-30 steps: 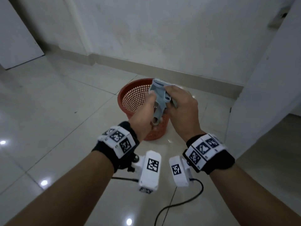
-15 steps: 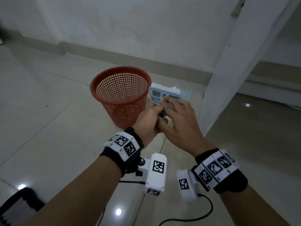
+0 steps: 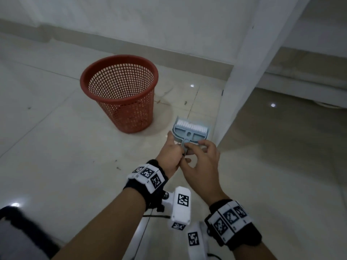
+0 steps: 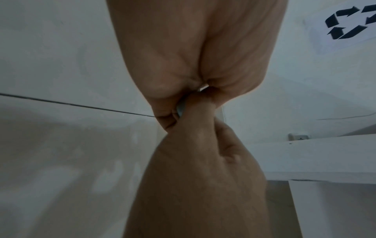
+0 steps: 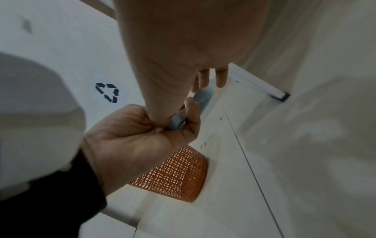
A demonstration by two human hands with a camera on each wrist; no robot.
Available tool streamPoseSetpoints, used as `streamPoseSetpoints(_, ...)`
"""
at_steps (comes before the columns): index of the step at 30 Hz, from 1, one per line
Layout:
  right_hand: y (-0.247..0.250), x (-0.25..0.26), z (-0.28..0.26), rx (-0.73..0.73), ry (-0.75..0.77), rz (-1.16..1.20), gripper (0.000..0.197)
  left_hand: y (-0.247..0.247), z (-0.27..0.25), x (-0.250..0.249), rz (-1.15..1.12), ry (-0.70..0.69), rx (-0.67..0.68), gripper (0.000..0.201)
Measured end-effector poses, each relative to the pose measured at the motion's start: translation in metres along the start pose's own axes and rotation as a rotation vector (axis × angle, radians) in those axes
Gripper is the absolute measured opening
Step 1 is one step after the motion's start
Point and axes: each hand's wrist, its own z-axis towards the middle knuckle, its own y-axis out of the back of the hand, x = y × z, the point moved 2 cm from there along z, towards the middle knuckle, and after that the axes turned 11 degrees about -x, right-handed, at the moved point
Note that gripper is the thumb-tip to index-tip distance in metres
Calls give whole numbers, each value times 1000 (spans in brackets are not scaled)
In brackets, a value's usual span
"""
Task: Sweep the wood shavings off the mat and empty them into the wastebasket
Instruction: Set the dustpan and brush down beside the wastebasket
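— What had changed since the frame before?
— The left hand (image 3: 171, 156) and right hand (image 3: 201, 162) had lowered the grey plastic brush-and-dustpan set (image 3: 189, 133) away from the red mesh wastebasket (image 3: 120, 91), which stood upright on glossy floor tiles (image 3: 56, 147).
— And the grips?
— Both pinched the set's handle, the right hand's outer fingers spread.

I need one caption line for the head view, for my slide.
Both hands, left hand and right hand, hold a grey brush-and-dustpan set beside the red mesh wastebasket.
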Motion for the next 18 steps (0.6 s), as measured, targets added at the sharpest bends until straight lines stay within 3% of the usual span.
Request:
streamPoseSetpoints(5,-16,2,-10,-95,-262,187,33,-2,8,8,10,21,-74,55)
streamPoseSetpoints(9,-30,-10,-9,-45,-623,399,14,-1,23,18,-9,59,-122,75)
streamPoseSetpoints(15,-51,-33,-1,-50,-787,406,5,5,45,30,239,99,-38,84)
streamPoseSetpoints(18,-65,-51,1,-67,-837,335,3,10,52,36,313,183,16,65)
